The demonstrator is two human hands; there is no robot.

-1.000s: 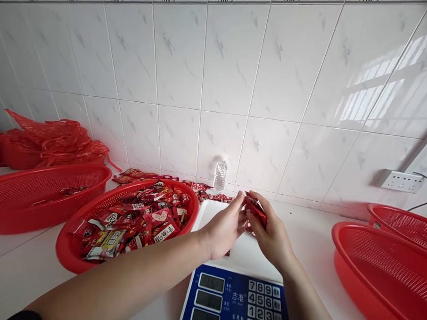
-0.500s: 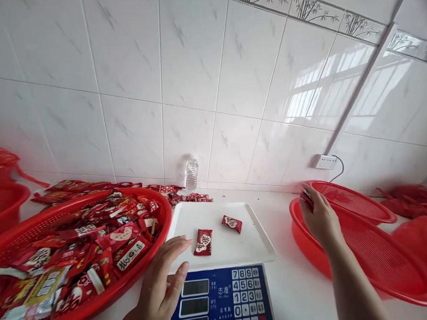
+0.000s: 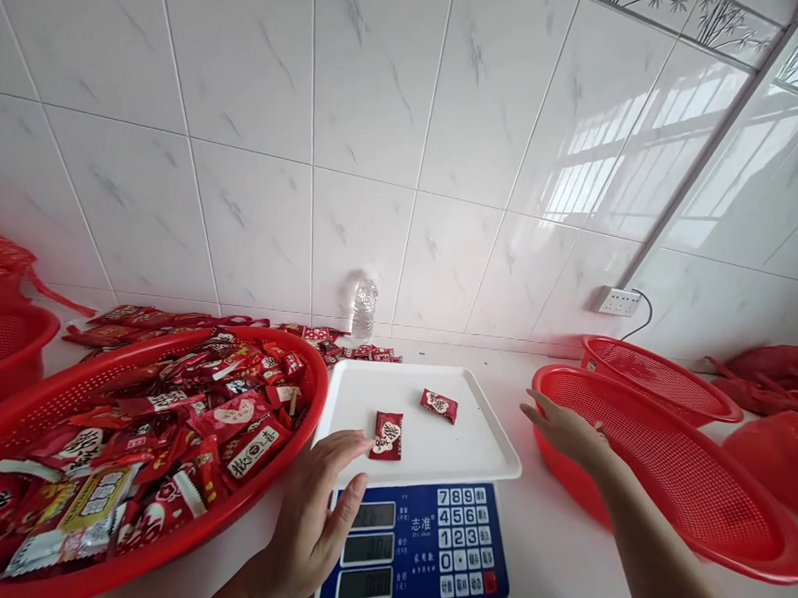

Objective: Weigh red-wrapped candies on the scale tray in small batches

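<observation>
A person's two bare hands reach forward over a white counter (image 3: 501,374), seen from head height. In the middle stands a blue and white electronic scale (image 3: 421,547) with three small displays on the left of its front panel, a number keypad on the right, and a flat white pan (image 3: 425,459) behind. Two small red wrapped packets lie apart on the pan: an upright one (image 3: 386,438) left of centre near the front, and a slanted one (image 3: 438,405) farther back and to the right. The left hand (image 3: 310,515) is at the pan's front left corner, its fingers loosely curved and its thumb held well away from them, gripping nothing visible; one fingertip overlaps the edge of the nearer packet in this view, and whether it touches cannot be told. The right hand (image 3: 568,434) is over the near left rim of a large red basket (image 3: 701,488) to the right of the scale, palm down, with its leading fingers stretched out and parted; the space under the palm is hidden. Left of the scale, a big red basket (image 3: 319,392) is heaped with shiny packets, mostly red, with a yellow and silver one near the front. More red packets (image 3: 140,318) lie in a strip behind it, and a clear plastic bottle (image 3: 365,311) stands near the tiled wall (image 3: 362,236).
</observation>
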